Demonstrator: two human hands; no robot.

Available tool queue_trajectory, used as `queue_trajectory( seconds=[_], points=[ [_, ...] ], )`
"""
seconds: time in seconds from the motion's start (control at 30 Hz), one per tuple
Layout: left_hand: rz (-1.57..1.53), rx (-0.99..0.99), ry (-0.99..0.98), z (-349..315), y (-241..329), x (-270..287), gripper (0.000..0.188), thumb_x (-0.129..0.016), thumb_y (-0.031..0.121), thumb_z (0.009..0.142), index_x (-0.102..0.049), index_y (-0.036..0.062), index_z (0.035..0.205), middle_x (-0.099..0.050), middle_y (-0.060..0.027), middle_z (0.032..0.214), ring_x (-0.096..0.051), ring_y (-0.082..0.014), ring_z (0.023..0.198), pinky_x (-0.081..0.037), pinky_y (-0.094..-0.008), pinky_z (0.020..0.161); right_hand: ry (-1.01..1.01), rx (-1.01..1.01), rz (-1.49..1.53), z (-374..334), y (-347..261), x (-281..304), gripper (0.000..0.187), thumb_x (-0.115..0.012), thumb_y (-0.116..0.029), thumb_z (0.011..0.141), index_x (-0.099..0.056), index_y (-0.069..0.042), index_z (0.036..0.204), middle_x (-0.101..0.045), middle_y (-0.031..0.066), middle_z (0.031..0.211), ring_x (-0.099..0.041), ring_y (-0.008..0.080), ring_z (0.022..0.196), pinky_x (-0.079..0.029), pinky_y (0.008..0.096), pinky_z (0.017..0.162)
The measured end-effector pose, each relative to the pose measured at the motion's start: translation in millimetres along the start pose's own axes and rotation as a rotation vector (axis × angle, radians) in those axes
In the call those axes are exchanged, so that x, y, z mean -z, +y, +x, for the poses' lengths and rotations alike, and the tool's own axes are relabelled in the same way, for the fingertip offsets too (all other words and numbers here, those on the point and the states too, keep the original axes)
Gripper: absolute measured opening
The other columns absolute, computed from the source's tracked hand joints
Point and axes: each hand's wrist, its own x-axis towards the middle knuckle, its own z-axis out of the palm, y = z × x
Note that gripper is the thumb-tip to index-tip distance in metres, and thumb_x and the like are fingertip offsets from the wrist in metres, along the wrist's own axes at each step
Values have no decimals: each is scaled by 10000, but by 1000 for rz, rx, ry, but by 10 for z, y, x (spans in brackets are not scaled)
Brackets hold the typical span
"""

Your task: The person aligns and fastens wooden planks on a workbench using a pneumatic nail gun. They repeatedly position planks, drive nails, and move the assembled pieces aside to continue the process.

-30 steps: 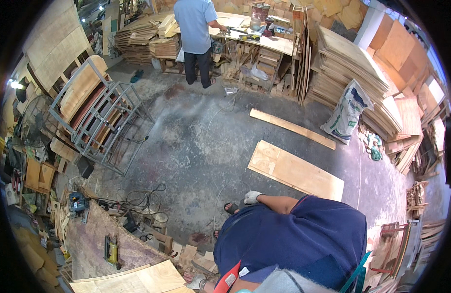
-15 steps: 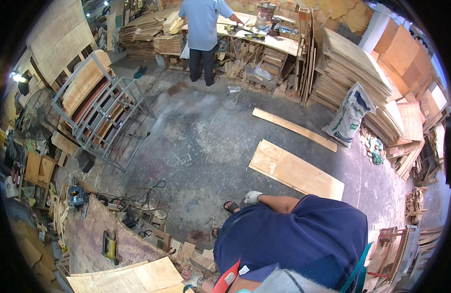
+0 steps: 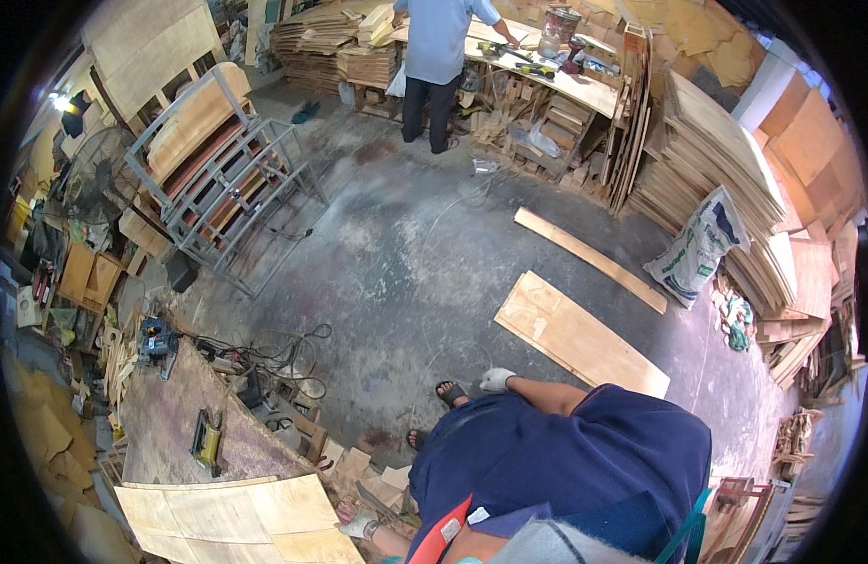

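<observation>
My left hand [image 3: 361, 524], in a pale glove with bare fingertips, grips the right edge of a light plywood board [image 3: 236, 517] at the lower left. Part of that board runs out of the bottom of the picture. It lies over the near end of a worn worktable [image 3: 166, 414]. My right hand [image 3: 495, 379], also in a whitish glove, is beside my leg above my sandalled feet. Its fingers look curled, with nothing visible in them. A yellow and black nail gun [image 3: 206, 442] lies just beyond the board.
A blue power tool [image 3: 157, 348] and tangled cables [image 3: 284, 352] sit near the worktable. Two loose boards, a wide plank [image 3: 584, 334] and a narrow strip [image 3: 589, 258], lie on the floor. A metal frame [image 3: 236, 193] stands left. A person [image 3: 437, 75] works at a far bench [image 3: 594, 94].
The view has shifted, so the room appears further right and more of the lower-left board shows. My left hand stays at the board's edge. My right hand stays beside my leg.
</observation>
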Motion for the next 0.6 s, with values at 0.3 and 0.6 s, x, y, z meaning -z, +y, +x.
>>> queue_trajectory(
  seconds=[0.3, 0.6],
  points=[
    [-88, -80, 99, -301, 41, -298, 647, -422, 467, 1023, -408, 42, 1511, -417, -111, 1584, -354, -243, 1483, -222, -380, 1240, 3, 14, 5, 251, 53, -8, 533, -545, -457, 854, -722, -54, 1155, -672, 226, 1234, -623, 388, 1186, -492, 459, 987],
    [-25, -95, 25, -541, 37, -339, 668, -411, 494, 1017, -398, 64, 1528, -375, -100, 1613, -298, -214, 1512, -189, -379, 1237, 0, 59, 14, 373, 63, 87, 550, -542, -459, 860, -718, -37, 1166, -669, 224, 1245, -614, 387, 1202, -481, 454, 1004]
  ],
)
